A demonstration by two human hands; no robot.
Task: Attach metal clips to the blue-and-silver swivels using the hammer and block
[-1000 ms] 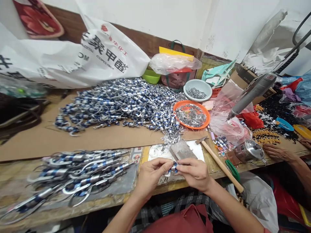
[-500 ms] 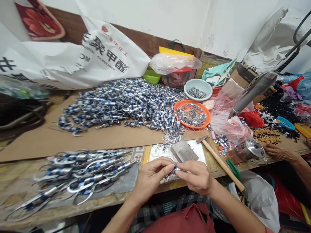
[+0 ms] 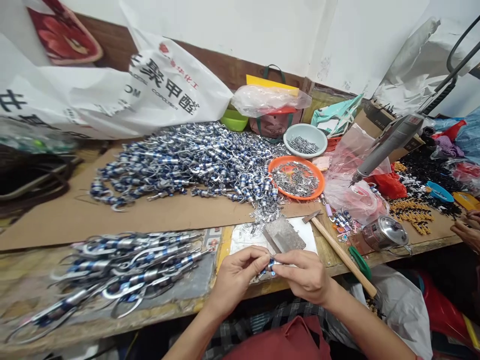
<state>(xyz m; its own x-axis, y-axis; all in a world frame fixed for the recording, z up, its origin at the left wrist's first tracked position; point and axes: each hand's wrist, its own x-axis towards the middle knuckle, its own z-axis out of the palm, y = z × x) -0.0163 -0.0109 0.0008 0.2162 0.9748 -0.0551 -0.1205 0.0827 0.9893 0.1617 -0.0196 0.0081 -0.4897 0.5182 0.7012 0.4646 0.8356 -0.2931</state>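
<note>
Both hands meet at the table's front edge around one small blue and silver metal piece (image 3: 270, 265). My left hand (image 3: 240, 272) pinches its left side between thumb and forefinger. From the right, my right hand (image 3: 305, 272) grips the same piece with its fingertips. Much of the piece is hidden by the fingers. Just behind the hands a grey metal block (image 3: 284, 235) rests on a white sheet (image 3: 240, 239). Similar blue and silver pieces form a large pile (image 3: 187, 155) on cardboard, and a smaller group (image 3: 131, 265) lies at the left front.
An orange plate (image 3: 318, 187) of small metal parts and a pale bowl (image 3: 322, 135) of pins stand behind. A hammer (image 3: 345, 257), a metal mug (image 3: 384, 232) and a hanging grey electric screwdriver (image 3: 390, 145) are to the right. Another person's hand (image 3: 467, 230) is at the far right.
The other person's hand has moved right, away from the mug. My hands have hardly moved and keep hold of the piece.
</note>
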